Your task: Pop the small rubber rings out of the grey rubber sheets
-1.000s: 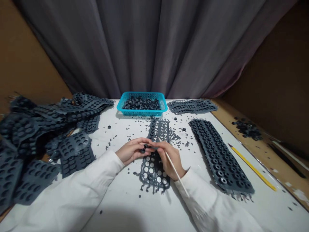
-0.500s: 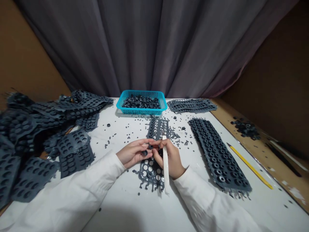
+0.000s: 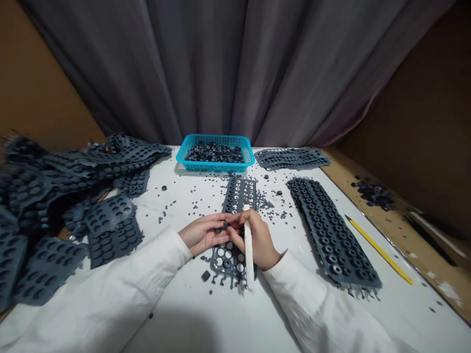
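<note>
My left hand (image 3: pixel 206 232) is closed, its fingertips pinching a small black rubber ring (image 3: pixel 226 224) or two; the fingers partly hide them. Right up against those fingertips is my right hand (image 3: pixel 260 241), wrapped round a white stick-like tool (image 3: pixel 249 257) that stands nearly upright in the view, its thin tip pointing away from me. Under both hands lies a dark rubber sheet (image 3: pixel 228 196) with rows of holes, many showing white table through them. One loose black piece (image 3: pixel 205 276) rests by the sheet's near left corner.
A blue basket (image 3: pixel 213 167) of black rings stands at the back. Moulded sheets pile up on the left (image 3: pixel 110 215); another sheet (image 3: pixel 334 235) and a yellow pencil (image 3: pixel 380 251) lie on the right. Small black discs litter the table. More rings (image 3: pixel 373 192) sit at far right.
A black piece now lies on the table below my left hand, where none lay before. The white tool has shifted slightly left; both hands stay close together.
</note>
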`<control>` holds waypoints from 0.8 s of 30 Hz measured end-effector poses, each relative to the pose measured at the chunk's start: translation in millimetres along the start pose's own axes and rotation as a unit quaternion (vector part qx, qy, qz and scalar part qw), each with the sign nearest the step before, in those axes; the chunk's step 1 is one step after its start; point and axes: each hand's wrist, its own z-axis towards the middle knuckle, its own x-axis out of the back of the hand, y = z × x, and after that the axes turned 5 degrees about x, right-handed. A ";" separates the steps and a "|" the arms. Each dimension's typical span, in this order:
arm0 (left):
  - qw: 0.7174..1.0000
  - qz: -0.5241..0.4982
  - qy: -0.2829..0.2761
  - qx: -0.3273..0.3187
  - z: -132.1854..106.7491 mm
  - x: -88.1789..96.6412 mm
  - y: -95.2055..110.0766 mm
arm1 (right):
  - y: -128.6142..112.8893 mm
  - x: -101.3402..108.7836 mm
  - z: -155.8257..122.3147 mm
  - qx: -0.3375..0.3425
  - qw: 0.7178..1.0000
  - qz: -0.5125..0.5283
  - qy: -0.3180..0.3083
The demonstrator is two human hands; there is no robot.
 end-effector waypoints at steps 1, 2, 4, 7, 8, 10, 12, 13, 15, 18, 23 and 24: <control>1.000 -0.002 -0.004 0.001 0.9 0.9 -0.6 | 0.0 -0.2 0.3 0.001 1.000 -0.003 -0.002; 1.000 -0.003 -0.008 0.001 1.6 1.8 -1.1 | -0.1 -0.3 0.5 0.003 1.000 -0.006 -0.003; 1.000 -0.001 -0.013 0.002 2.4 3.6 -1.6 | -0.6 -0.5 0.8 0.007 1.000 -0.011 -0.002; 1.000 0.012 -0.015 0.005 2.7 5.9 -1.4 | -0.2 -0.8 0.7 0.010 1.000 -0.018 -0.002; 1.000 0.017 -0.016 0.005 2.7 6.4 -1.2 | 0.4 -0.8 0.6 0.010 1.000 -0.019 -0.002; 1.000 0.021 -0.020 0.005 2.6 6.9 -0.7 | 1.3 -0.4 0.6 0.010 1.000 -0.019 -0.005; 0.999 0.019 -0.031 0.002 2.4 6.6 -0.4 | 0.4 0.9 0.8 0.010 1.000 -0.023 -0.007; 0.999 0.016 -0.036 0.001 2.3 6.3 -0.3 | -1.3 1.9 0.7 0.013 1.000 -0.026 -0.003; 0.999 0.007 -0.035 -0.003 2.2 5.5 -0.1 | -7.9 3.6 -0.5 0.032 0.999 -0.031 0.010; 1.000 -0.017 0.000 -0.007 2.1 4.5 0.3 | -23.9 2.3 -6.8 0.096 0.995 -0.006 0.007; 0.999 -0.035 0.024 0.012 1.7 3.2 2.4 | -42.9 -14.7 -23.5 0.236 0.947 -0.014 -0.217; 0.999 -0.037 0.027 0.014 1.5 2.9 2.7 | -43.4 -18.3 -26.0 0.248 0.936 -0.035 -0.248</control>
